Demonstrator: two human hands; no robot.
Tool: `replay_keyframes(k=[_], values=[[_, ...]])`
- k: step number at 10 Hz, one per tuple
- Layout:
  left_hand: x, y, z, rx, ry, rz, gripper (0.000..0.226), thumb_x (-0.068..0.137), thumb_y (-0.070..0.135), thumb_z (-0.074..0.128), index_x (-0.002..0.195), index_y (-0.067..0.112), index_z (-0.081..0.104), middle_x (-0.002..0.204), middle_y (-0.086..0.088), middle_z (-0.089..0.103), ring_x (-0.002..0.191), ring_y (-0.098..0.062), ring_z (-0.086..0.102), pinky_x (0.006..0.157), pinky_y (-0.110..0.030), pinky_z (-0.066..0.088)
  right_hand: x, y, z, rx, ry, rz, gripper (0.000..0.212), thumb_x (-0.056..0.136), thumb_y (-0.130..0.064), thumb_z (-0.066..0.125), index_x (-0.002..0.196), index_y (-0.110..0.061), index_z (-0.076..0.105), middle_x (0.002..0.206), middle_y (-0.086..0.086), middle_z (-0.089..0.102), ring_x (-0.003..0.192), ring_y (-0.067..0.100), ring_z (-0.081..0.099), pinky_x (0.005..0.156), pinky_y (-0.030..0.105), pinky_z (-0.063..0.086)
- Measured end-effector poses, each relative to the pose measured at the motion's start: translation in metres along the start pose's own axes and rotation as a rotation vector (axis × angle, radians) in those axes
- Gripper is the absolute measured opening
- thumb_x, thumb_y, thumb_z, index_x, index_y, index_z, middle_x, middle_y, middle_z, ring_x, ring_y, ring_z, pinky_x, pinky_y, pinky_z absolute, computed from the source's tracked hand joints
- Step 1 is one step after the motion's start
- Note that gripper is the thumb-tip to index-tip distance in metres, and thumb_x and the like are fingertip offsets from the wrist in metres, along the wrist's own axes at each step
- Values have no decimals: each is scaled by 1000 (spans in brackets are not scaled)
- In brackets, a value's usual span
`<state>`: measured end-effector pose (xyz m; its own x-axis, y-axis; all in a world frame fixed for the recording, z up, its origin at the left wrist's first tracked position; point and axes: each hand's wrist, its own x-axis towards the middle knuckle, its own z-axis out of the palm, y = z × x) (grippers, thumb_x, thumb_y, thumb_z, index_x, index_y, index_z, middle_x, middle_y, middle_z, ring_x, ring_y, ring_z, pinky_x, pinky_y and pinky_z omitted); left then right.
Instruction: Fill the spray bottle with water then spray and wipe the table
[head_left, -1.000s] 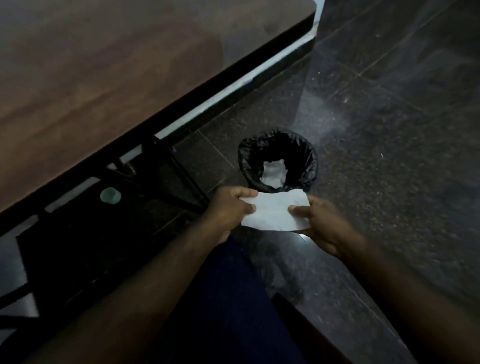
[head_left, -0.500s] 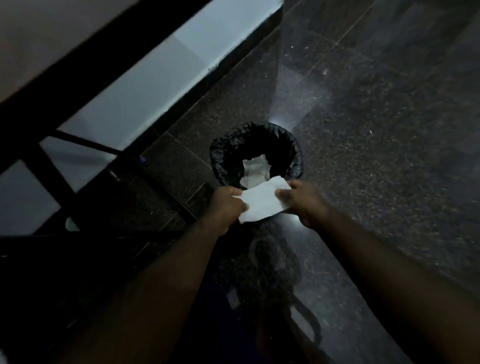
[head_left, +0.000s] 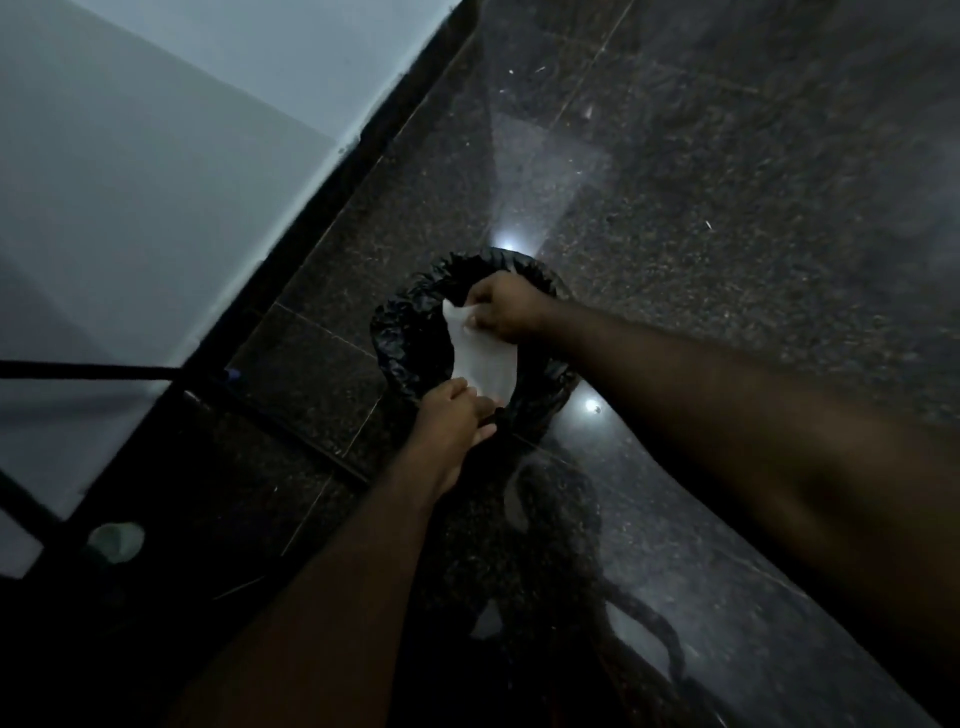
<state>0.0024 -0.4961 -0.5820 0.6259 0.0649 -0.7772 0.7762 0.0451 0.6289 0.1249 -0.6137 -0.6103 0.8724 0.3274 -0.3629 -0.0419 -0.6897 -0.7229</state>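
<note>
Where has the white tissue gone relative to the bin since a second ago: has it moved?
Yes. The tissue, earlier held short of the bin, is now over its opening, held by the left hand and right hand.

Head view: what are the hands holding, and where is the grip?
A white paper towel over the bin: right hand pinches its far end, left hand its near end.

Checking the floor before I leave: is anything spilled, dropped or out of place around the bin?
Nothing stands out. Both hands, left hand and right hand, hold the white paper over the black-lined bin. The dark floor shows only glare spots. The frame is too dim to rule out small drips.
</note>
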Motion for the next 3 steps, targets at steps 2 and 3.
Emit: replay_keyframes(k=[2, 3], values=[[3, -7, 1, 84, 2, -11, 59, 96, 6, 57, 149, 4, 30, 146, -11, 44, 121, -27, 51, 95, -41, 47, 19, 23, 14, -263, -10, 110, 33, 91, -19, 66, 122, -8, 61, 123, 14, 64, 112, 30, 59, 87, 35, 48], [5, -7, 3, 153, 35, 23, 61, 96, 8, 57, 150, 5, 28, 147, -9, 43, 114, -23, 51, 93, -38, 47, 18, 30, 19, -281, 106, 155, 27, 96, -19, 59, 120, -8, 56, 119, 17, 62, 109, 35, 59, 78, 38, 45]])
